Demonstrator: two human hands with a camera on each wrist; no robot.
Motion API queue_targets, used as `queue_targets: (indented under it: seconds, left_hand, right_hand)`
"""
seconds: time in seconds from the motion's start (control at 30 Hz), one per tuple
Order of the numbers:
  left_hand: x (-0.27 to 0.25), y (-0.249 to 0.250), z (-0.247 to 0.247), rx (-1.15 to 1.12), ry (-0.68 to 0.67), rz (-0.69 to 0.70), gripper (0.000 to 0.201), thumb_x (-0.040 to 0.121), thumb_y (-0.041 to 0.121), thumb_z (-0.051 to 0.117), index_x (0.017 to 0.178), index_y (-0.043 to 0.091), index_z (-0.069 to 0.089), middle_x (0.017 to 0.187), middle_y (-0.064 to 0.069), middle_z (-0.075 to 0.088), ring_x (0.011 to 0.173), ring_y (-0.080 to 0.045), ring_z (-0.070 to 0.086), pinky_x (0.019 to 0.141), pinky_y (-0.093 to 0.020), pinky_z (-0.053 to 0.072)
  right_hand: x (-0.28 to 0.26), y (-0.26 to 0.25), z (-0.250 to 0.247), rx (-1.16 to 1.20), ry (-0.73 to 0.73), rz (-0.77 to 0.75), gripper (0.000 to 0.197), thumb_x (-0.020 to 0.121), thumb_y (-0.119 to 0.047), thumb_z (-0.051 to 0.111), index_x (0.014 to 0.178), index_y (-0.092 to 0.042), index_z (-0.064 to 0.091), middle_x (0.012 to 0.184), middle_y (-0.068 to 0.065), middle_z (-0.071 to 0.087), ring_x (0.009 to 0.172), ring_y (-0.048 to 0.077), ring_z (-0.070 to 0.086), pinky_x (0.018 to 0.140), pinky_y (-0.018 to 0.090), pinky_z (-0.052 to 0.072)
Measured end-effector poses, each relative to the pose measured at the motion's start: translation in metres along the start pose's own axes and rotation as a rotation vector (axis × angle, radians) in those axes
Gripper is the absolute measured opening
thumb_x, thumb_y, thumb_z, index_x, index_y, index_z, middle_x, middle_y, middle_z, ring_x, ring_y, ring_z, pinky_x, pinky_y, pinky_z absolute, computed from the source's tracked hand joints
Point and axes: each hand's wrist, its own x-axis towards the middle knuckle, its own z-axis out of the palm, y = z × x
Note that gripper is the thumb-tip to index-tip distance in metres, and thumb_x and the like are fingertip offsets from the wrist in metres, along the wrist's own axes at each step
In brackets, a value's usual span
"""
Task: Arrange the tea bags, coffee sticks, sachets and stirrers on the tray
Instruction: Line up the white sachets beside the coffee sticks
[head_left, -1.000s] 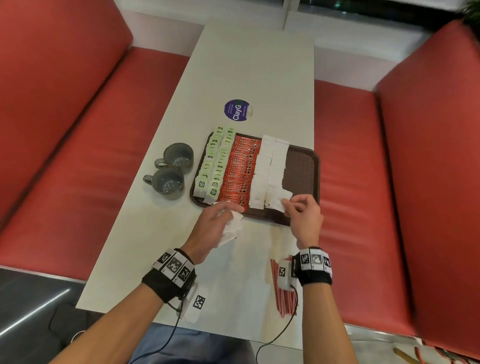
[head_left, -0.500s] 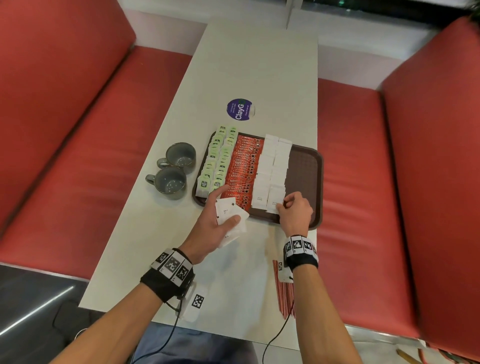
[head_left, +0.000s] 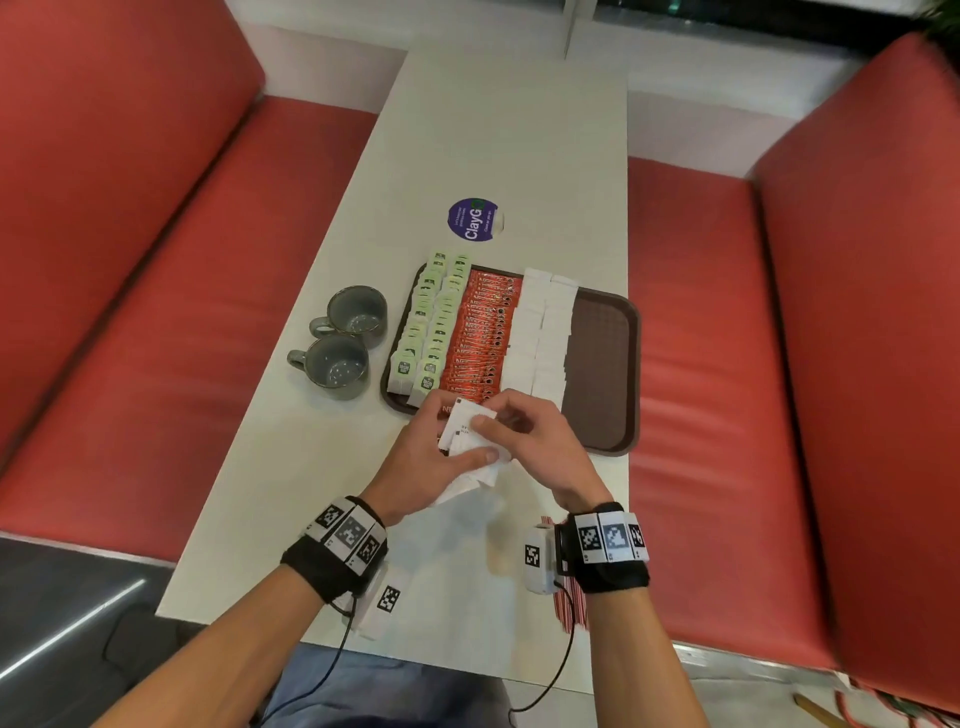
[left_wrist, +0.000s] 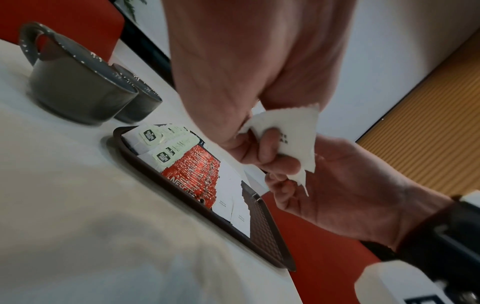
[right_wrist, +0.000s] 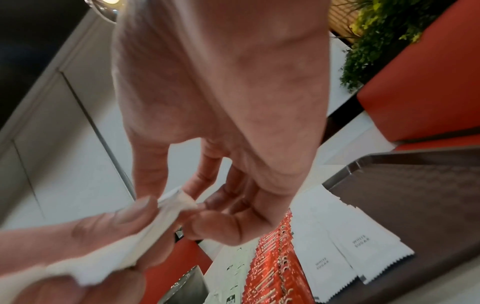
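My left hand (head_left: 460, 439) grips a small stack of white sugar sachets (head_left: 470, 434) just above the near edge of the brown tray (head_left: 602, 364). My right hand (head_left: 491, 422) has come over it and pinches the top sachet (right_wrist: 176, 202) between thumb and fingers. On the tray lie two rows of green tea bags (head_left: 431, 322), a band of red coffee sticks (head_left: 480, 332) and two rows of white sachets (head_left: 543, 332). Red-and-white stirrers (head_left: 563, 613) lie on the table, partly hidden under my right wrist.
Two grey mugs (head_left: 345, 338) stand on the table left of the tray. A round purple sticker (head_left: 475, 219) sits beyond the tray. The tray's right third is bare. Red bench seats (head_left: 701, 364) flank the white table (head_left: 291, 467).
My right hand left the near end of the sachet rows on the tray and moved left onto the stack in my left hand. The left hand turned the stack up.
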Motion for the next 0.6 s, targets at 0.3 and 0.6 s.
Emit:
queue_targets:
  seconds: [0.3,0.6]
  left_hand:
    - [0.000,-0.006,-0.004,0.024,0.070,0.024,0.036,0.091,0.022,0.087,0.121,0.026,0.067,0.111,0.009,0.079,0.099,-0.010,0.076,0.082,-0.024,0.060]
    - [0.010,-0.012,-0.015,0.013,0.167,0.024,0.021,0.097,0.033,0.081,0.117,0.029,0.077,0.118,0.011,0.079,0.108,-0.013,0.075,0.089,-0.036,0.065]
  right_hand:
    - [0.000,-0.001,-0.006,0.259,0.179,0.048,0.021,0.099,-0.006,0.079,0.103,0.003,0.061,0.084,0.018,0.077,0.081,0.033,0.075,0.081,0.042,0.064]
    - [-0.010,0.008,0.002,0.252,0.184,0.051,0.026,0.098,-0.009,0.081,0.116,-0.005,0.062,0.092,0.019,0.081,0.093,0.042,0.077,0.085,0.043,0.065]
